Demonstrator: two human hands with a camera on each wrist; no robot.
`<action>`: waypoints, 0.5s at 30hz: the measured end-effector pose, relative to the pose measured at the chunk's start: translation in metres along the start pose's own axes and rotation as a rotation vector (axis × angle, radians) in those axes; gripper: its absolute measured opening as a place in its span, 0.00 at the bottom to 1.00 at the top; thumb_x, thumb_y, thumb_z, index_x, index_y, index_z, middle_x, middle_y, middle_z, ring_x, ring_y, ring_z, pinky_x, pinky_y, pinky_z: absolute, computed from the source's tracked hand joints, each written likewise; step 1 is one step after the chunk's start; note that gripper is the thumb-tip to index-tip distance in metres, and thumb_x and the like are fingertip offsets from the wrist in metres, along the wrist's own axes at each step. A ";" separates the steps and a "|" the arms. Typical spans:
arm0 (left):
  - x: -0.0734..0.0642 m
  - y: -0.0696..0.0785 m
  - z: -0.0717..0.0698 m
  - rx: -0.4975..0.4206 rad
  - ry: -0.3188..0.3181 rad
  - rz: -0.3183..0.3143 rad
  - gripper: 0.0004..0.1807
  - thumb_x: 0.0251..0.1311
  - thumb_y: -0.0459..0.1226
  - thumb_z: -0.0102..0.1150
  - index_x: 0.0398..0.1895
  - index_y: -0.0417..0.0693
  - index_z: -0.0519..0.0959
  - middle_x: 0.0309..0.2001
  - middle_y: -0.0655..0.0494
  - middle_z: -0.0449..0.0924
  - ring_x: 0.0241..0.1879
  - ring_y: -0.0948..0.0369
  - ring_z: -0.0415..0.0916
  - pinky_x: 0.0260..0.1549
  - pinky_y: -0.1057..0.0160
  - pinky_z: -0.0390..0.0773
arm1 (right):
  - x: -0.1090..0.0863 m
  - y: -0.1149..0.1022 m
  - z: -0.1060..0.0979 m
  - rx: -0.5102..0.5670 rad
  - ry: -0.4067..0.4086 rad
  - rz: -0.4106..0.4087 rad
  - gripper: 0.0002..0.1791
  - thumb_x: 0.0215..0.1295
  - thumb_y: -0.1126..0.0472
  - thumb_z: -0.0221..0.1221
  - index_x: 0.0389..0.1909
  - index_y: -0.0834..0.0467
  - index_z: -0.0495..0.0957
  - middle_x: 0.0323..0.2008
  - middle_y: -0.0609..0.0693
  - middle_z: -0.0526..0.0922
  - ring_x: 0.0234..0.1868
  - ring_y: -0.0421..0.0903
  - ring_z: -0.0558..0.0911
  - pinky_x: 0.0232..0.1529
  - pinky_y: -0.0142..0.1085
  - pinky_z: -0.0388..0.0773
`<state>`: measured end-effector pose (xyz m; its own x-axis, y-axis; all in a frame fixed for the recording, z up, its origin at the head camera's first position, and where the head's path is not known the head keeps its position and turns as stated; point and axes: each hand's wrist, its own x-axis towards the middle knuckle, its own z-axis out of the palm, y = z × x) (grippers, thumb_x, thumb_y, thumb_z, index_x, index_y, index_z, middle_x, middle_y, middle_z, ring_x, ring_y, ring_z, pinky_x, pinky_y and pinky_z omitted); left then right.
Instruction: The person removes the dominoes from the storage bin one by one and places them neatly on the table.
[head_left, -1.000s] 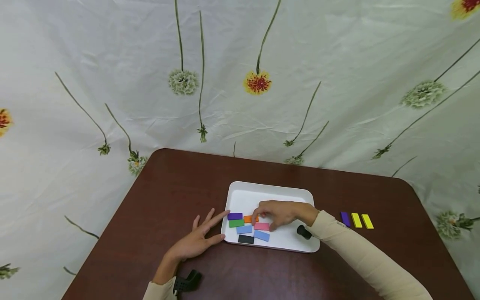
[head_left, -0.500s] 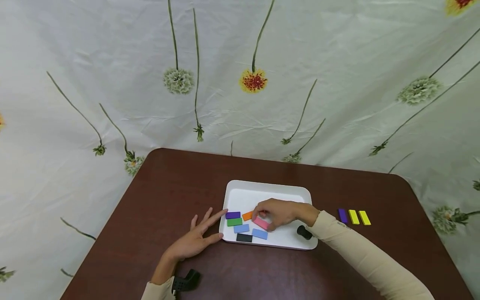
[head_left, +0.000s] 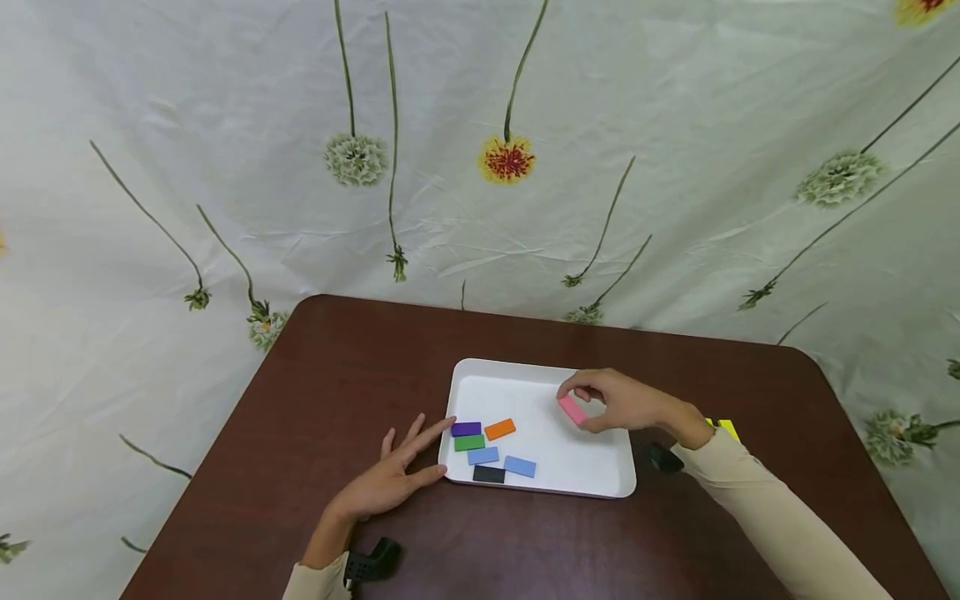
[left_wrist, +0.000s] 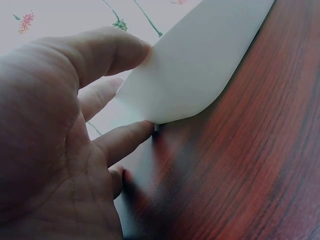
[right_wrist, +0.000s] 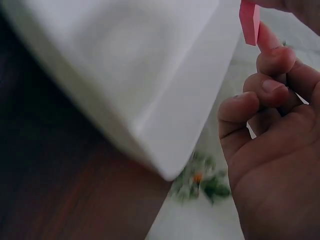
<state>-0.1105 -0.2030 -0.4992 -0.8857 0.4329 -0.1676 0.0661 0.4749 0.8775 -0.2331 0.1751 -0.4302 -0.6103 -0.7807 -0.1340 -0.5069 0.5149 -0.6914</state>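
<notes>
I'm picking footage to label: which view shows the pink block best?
The head view: the pink block appears almost whole there, pinched in the right hand, against the white tray. The right wrist view shows it larger but running out at the top edge. The left wrist view doesn't show it.

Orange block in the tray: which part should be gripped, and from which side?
Probably best pinched across the middle of its long sides, from above and the right. The orange block lies flat, with bare tray along both long sides; its left end sits close to the purple block and green block, leaving little room there.
</notes>
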 end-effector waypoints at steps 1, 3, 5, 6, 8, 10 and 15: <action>0.000 0.000 0.000 0.000 0.000 0.005 0.37 0.71 0.49 0.57 0.79 0.70 0.54 0.80 0.53 0.51 0.81 0.46 0.26 0.69 0.36 0.16 | -0.007 0.004 -0.005 0.004 0.023 0.008 0.22 0.57 0.67 0.70 0.52 0.55 0.79 0.32 0.59 0.70 0.32 0.51 0.67 0.31 0.31 0.63; 0.001 0.001 0.000 0.003 0.003 0.013 0.37 0.71 0.50 0.57 0.79 0.70 0.54 0.80 0.53 0.52 0.81 0.46 0.26 0.69 0.35 0.16 | -0.022 0.012 -0.014 0.003 0.069 0.022 0.22 0.57 0.68 0.70 0.53 0.57 0.79 0.31 0.56 0.68 0.30 0.45 0.65 0.30 0.32 0.62; 0.002 0.001 0.000 0.002 0.009 0.024 0.37 0.71 0.49 0.57 0.79 0.69 0.55 0.79 0.52 0.53 0.80 0.44 0.26 0.68 0.34 0.16 | -0.039 0.023 -0.021 0.000 0.108 0.043 0.22 0.58 0.67 0.70 0.54 0.59 0.78 0.30 0.52 0.67 0.29 0.40 0.64 0.29 0.33 0.62; 0.002 0.001 0.000 0.002 0.009 0.027 0.37 0.71 0.49 0.57 0.79 0.68 0.55 0.79 0.51 0.53 0.80 0.44 0.26 0.68 0.34 0.16 | -0.047 0.028 -0.023 -0.003 0.130 0.058 0.23 0.58 0.68 0.70 0.55 0.59 0.78 0.31 0.50 0.67 0.30 0.38 0.64 0.29 0.33 0.63; 0.003 0.002 0.001 0.000 0.012 0.035 0.37 0.71 0.49 0.57 0.79 0.67 0.56 0.79 0.51 0.53 0.80 0.43 0.26 0.68 0.33 0.16 | -0.064 0.038 -0.027 -0.011 0.172 0.095 0.23 0.58 0.68 0.70 0.56 0.60 0.78 0.31 0.47 0.67 0.30 0.37 0.64 0.29 0.33 0.64; 0.003 0.001 0.002 0.001 0.010 0.033 0.37 0.70 0.49 0.57 0.79 0.66 0.56 0.79 0.50 0.53 0.80 0.43 0.26 0.68 0.33 0.15 | -0.082 0.047 -0.029 -0.014 0.208 0.133 0.25 0.57 0.69 0.70 0.56 0.62 0.78 0.32 0.46 0.67 0.32 0.37 0.65 0.28 0.32 0.64; 0.001 -0.002 0.002 0.008 0.007 -0.005 0.37 0.70 0.50 0.58 0.79 0.70 0.55 0.80 0.52 0.51 0.81 0.45 0.27 0.69 0.35 0.16 | -0.124 0.070 -0.030 0.053 0.274 0.218 0.26 0.56 0.71 0.69 0.57 0.67 0.76 0.33 0.50 0.66 0.31 0.39 0.66 0.26 0.32 0.64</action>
<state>-0.1103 -0.2021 -0.5020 -0.8893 0.4252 -0.1686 0.0653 0.4828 0.8733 -0.2107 0.3183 -0.4407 -0.8450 -0.5269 -0.0918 -0.3190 0.6343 -0.7042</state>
